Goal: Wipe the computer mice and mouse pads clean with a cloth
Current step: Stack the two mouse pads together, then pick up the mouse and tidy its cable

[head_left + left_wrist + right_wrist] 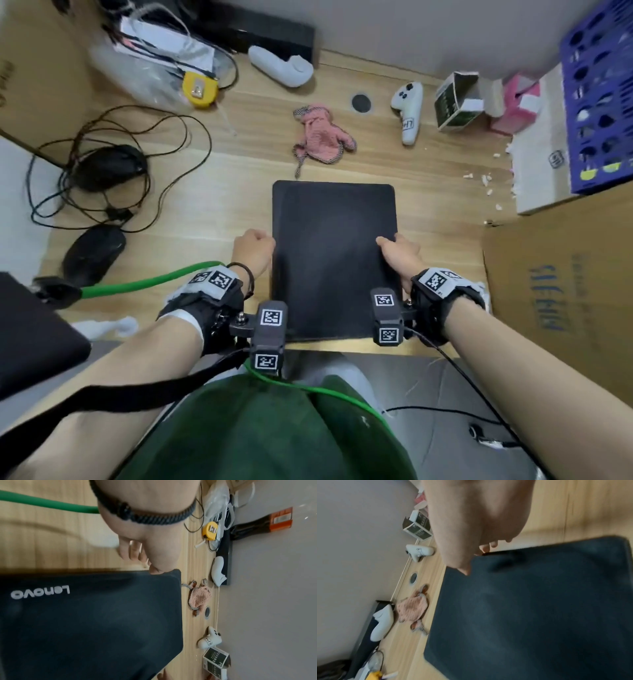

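A black mouse pad [334,253] [96,622] [530,608] lies on the wooden desk in front of me. My left hand [255,251] [150,555] pinches its left edge, thumb on top and fingers curled under. My right hand [399,250] [476,534] pinches its right edge the same way. A crumpled pink cloth [322,135] [199,596] [412,609] lies beyond the pad's far edge, held by neither hand. Two black wired mice sit at the left, one near [94,251] and one farther back [108,166] among tangled cables.
Two white controllers [407,109] [281,66], an open small box [457,101], a yellow tape measure [199,89] and a plastic bag of cables line the desk's back. A cardboard box [561,291] and blue crate [597,99] stand right. A dark object sits at my left.
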Action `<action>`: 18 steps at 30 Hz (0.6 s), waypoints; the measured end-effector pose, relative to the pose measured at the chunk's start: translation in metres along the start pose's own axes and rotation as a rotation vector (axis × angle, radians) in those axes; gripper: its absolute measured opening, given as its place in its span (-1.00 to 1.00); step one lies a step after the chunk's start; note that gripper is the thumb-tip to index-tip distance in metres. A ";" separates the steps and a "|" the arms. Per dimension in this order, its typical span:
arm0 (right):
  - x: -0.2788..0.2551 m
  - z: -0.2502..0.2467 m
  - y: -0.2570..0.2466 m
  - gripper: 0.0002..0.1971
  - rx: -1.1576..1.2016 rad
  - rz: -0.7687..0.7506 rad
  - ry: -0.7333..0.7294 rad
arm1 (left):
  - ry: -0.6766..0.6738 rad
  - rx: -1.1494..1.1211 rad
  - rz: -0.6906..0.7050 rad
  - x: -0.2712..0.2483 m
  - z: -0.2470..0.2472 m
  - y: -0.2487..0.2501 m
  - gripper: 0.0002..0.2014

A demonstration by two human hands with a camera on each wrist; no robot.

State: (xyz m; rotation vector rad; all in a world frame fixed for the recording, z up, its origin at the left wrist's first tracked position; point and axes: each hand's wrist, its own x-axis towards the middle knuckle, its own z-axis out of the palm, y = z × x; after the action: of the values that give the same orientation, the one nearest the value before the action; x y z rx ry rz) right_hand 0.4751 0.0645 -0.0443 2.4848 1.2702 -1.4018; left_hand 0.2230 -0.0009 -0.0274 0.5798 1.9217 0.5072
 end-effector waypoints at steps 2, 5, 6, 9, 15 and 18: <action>-0.026 0.012 -0.029 -0.35 -0.040 -0.050 0.057 | 0.037 -0.029 0.022 0.004 -0.023 -0.013 -0.71; -0.052 0.046 -0.062 -0.77 0.061 -0.170 -0.102 | 0.112 -0.080 0.020 0.008 -0.071 -0.038 -0.66; -0.059 0.061 -0.074 -0.81 0.105 -0.165 -0.175 | 0.158 -0.109 0.003 0.008 -0.091 -0.048 -0.67; -0.090 0.101 -0.104 -0.62 0.100 -0.159 -0.376 | 0.329 -0.162 -0.046 0.006 -0.149 -0.080 -0.68; -0.132 0.156 -0.140 -0.55 -0.216 -0.377 -0.541 | 0.579 0.009 -0.057 -0.002 -0.206 -0.126 -0.57; -0.143 0.157 -0.149 -0.45 -0.300 -0.490 -0.590 | 0.547 0.127 0.014 0.001 -0.209 -0.125 -0.58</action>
State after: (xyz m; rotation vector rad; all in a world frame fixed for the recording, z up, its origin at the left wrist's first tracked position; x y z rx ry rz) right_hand 0.2285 0.0129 0.0174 1.4549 1.8119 -1.6879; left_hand 0.0099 -0.1190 -0.0191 0.5745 2.4843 0.5985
